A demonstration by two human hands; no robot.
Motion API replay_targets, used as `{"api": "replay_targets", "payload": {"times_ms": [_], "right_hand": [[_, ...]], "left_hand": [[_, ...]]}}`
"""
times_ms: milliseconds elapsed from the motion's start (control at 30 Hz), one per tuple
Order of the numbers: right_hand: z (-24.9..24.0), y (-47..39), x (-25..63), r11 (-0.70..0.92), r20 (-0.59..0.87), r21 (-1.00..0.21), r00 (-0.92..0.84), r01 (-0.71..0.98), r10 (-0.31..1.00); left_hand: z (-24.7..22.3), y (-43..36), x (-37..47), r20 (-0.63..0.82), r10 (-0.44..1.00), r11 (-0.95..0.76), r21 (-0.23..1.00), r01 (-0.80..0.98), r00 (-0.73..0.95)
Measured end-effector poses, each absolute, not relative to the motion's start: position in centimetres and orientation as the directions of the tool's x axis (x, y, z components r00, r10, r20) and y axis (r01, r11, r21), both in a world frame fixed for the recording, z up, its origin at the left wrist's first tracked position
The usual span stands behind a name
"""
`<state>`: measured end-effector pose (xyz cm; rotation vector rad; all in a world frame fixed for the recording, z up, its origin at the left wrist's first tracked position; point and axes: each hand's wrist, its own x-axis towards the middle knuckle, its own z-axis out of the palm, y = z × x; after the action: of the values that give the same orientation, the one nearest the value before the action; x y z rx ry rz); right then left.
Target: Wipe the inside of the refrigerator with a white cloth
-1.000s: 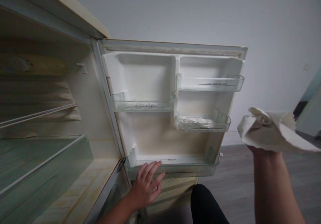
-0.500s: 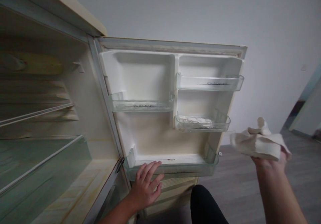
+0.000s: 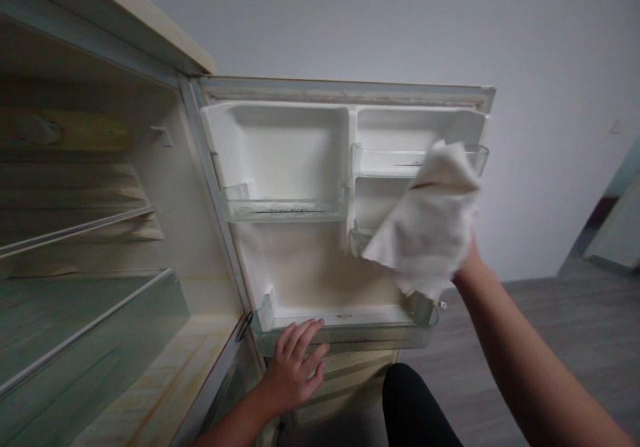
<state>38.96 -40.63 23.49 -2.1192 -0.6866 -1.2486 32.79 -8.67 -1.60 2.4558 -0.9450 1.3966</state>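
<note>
An off-white cloth [image 3: 425, 223] hangs spread in front of the right-hand bins of the open fridge door [image 3: 320, 260]. My right hand [image 3: 467, 260] is behind it and holds it; the fingers are mostly hidden by the cloth. My left hand [image 3: 295, 370] has its fingers spread at the front of the long bottom door bin [image 3: 375, 335] and holds nothing. The upper right bin [image 3: 377, 163] and the middle right bin are partly covered by the cloth. On the left side of the door is another clear bin [image 3: 285, 211].
The fridge interior [image 3: 190, 220] lies at the left, with glass shelves, a clear drawer [image 3: 100, 340] and a yellowish object [image 3: 95, 130] high inside. Below the door bin are a ribbed lower panel [image 3: 350, 380] and my knee [image 3: 415, 407]. A wall [image 3: 540, 167] stands behind the door.
My right hand has moved left and up with the cloth, from beside the door to in front of its right-hand bins. The cloth now hangs more spread out. My left hand has barely moved.
</note>
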Motion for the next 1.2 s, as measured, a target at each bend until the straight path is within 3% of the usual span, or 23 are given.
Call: {"api": "replay_targets", "payload": {"times_ms": [167, 267, 500, 700, 767, 967, 1200], "right_hand": [[27.0, -37.0, 40.3, -0.709, 0.688, 0.189, 0.424, 0.679, 0.589], [27.7, -35.1, 40.7, -0.729, 0.574, 0.296, 0.495, 0.617, 0.652], [26.8, -35.1, 41.3, -0.87, 0.708, 0.248, 0.533, 0.426, 0.463], [27.5, -38.5, 40.2, -0.994, 0.634, 0.093, 0.767, 0.055, 0.101], [27.9, -38.7, 39.9, -0.996, 0.604, 0.09, 0.796, -0.01, 0.047], [28.3, -37.5, 40.3, -0.992, 0.562, 0.101, 0.827, -0.075, -0.005], [28.5, -36.5, 41.3, -0.981, 0.489, 0.191, 0.865, 0.015, 0.108]], "left_hand": [[-1.5, -8.7, 32.7, 0.815, -0.448, -0.783, -0.159, -0.601, 0.369], [-1.5, -8.7, 32.8, 0.809, -0.453, -0.779, -0.154, -0.608, 0.375], [-1.5, -8.6, 32.8, 0.8, -0.454, -0.771, -0.133, -0.623, 0.391], [-1.2, -8.8, 33.0, 0.792, -0.459, -0.765, -0.123, -0.632, 0.403], [-1.1, -8.9, 33.0, 0.788, -0.459, -0.768, -0.12, -0.629, 0.41], [-1.1, -8.9, 33.1, 0.779, -0.465, -0.781, -0.137, -0.61, 0.42], [-1.3, -9.0, 33.1, 0.787, -0.447, -0.784, -0.116, -0.61, 0.425]]}}
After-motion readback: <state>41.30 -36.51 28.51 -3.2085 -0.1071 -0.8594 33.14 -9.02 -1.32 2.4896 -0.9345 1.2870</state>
